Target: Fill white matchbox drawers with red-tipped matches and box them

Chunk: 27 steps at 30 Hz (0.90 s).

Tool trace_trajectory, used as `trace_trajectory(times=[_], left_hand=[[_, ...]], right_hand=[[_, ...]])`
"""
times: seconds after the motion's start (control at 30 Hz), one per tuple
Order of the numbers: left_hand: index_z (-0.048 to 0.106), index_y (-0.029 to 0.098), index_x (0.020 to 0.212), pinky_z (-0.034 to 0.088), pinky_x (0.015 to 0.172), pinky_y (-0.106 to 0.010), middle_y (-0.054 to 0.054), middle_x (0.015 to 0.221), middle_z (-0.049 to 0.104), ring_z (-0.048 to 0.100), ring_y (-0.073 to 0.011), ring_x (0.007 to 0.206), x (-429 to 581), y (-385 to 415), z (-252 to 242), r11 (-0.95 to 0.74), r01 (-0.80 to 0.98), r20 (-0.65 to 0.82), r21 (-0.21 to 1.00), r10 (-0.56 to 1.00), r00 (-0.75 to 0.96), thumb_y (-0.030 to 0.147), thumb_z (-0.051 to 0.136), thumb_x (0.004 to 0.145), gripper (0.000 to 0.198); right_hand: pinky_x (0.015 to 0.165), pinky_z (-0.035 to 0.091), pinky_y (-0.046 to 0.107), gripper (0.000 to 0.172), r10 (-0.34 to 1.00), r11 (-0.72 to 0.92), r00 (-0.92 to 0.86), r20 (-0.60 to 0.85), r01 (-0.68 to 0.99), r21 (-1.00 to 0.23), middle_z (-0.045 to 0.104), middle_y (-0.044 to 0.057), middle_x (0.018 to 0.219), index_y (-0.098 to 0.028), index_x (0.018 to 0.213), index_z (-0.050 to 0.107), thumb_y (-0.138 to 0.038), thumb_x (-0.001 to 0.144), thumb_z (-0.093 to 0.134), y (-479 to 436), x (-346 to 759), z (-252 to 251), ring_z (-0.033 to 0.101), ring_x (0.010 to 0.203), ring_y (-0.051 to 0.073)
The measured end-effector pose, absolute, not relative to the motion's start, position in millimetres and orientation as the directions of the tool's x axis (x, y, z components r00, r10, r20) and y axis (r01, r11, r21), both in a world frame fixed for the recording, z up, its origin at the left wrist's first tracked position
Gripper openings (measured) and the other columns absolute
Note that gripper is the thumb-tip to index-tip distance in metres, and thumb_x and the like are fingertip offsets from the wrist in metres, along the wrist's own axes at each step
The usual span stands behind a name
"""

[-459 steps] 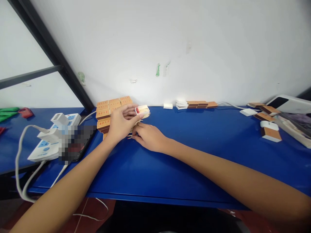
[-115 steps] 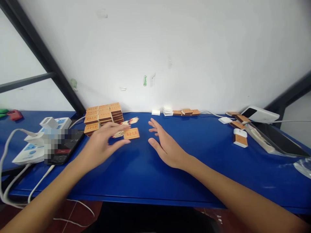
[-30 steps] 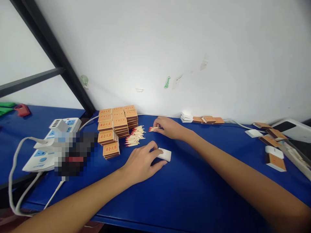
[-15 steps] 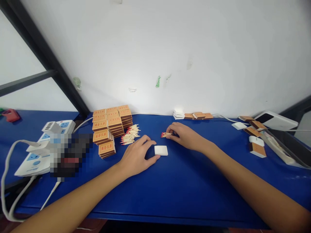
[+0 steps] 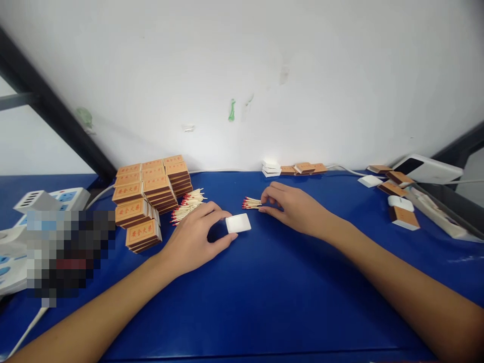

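My left hand [image 5: 202, 233] grips a small white matchbox tray [image 5: 238, 223] by its left end, between thumb and fingers. The tray is slightly tilted above the blue tabletop. To its right, a small bunch of red-headed matches [image 5: 251, 203] lies on the table. My right hand [image 5: 285, 204] is just right of the bunch, at the plain ends of the sticks; its thumb and fingers are apart. A larger heap of matches [image 5: 189, 203] lies behind my left hand, which hides part of it.
Stacks of orange matchboxes [image 5: 145, 189] stand at the left. White trays [image 5: 271, 168] and matchbox sleeves [image 5: 304, 169] lie along the wall. At right are more boxes [image 5: 404, 218], a white earphone case [image 5: 401, 203] and a white device [image 5: 429, 169]. A power strip [image 5: 71, 196] with cables is far left.
My left hand has closed on the white tray and tilted it. My right hand's fingers have parted from the matches, which lie on the table. The view has shifted.
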<state>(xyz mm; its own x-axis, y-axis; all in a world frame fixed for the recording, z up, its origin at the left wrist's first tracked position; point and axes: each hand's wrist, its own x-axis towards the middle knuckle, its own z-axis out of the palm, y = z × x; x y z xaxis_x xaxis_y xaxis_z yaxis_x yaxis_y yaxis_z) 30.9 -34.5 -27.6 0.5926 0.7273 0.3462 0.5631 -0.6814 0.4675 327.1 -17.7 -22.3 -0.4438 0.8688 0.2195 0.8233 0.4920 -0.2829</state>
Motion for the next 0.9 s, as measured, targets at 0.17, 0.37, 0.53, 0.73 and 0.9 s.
trace_trajectory(times=[0.17, 0.37, 0.53, 0.73, 0.9], left_hand=[[0.073, 0.026, 0.120, 0.054, 0.089, -0.036, -0.004, 0.109, 0.072, 0.065, -0.0204, 0.094, 30, -31, -28, -0.691, 0.550, 0.351, 0.469, 0.718, 0.601, 0.037, 0.073, 0.096, 0.027], [0.074, 0.026, 0.119, 0.053, 0.089, -0.036, -0.003, 0.108, 0.072, 0.065, -0.0204, 0.094, 29, -30, -29, -0.684, 0.563, 0.349, 0.465, 0.726, 0.593, 0.036, 0.073, 0.096, 0.025], [0.074, 0.025, 0.118, 0.053, 0.092, -0.037, -0.004, 0.107, 0.072, 0.065, -0.0213, 0.095, 30, -28, -30, -0.681, 0.578, 0.350, 0.449, 0.729, 0.588, 0.037, 0.072, 0.097, 0.024], [0.074, 0.025, 0.118, 0.052, 0.092, -0.036, -0.003, 0.107, 0.072, 0.065, -0.0205, 0.094, 30, -29, -31, -0.692, 0.573, 0.352, 0.439, 0.719, 0.599, 0.037, 0.072, 0.097, 0.024], [0.075, 0.025, 0.118, 0.052, 0.091, -0.037, -0.003, 0.105, 0.072, 0.065, -0.0211, 0.095, 29, -28, -31, -0.683, 0.592, 0.346, 0.429, 0.729, 0.591, 0.039, 0.073, 0.096, 0.027]], right_hand=[[0.073, 0.045, 0.031, 0.016, 0.873, 0.488, -0.455, 0.176, 0.814, -0.315, 0.065, 0.006, 0.102, -0.022, 0.097, 0.063, -0.030, 0.106, 0.054, -16, 326, -29, 0.061, 0.081, 0.019], [0.071, 0.045, 0.032, 0.017, 0.884, 0.466, -0.452, 0.120, 0.835, -0.291, 0.066, 0.007, 0.105, -0.022, 0.098, 0.060, -0.030, 0.108, 0.048, -18, 325, -26, 0.061, 0.078, 0.019], [0.070, 0.045, 0.032, 0.018, 0.871, 0.491, -0.478, 0.113, 0.838, -0.238, 0.064, 0.007, 0.103, -0.022, 0.096, 0.058, -0.030, 0.109, 0.048, -23, 321, -20, 0.061, 0.076, 0.018], [0.072, 0.045, 0.032, 0.015, 0.876, 0.482, -0.468, 0.119, 0.849, -0.215, 0.065, 0.007, 0.106, -0.022, 0.099, 0.059, -0.030, 0.108, 0.051, -26, 310, -23, 0.063, 0.080, 0.019], [0.072, 0.045, 0.032, 0.014, 0.882, 0.470, -0.453, 0.126, 0.844, -0.257, 0.064, 0.006, 0.106, -0.022, 0.102, 0.059, -0.030, 0.109, 0.050, -25, 313, -25, 0.063, 0.080, 0.019]])
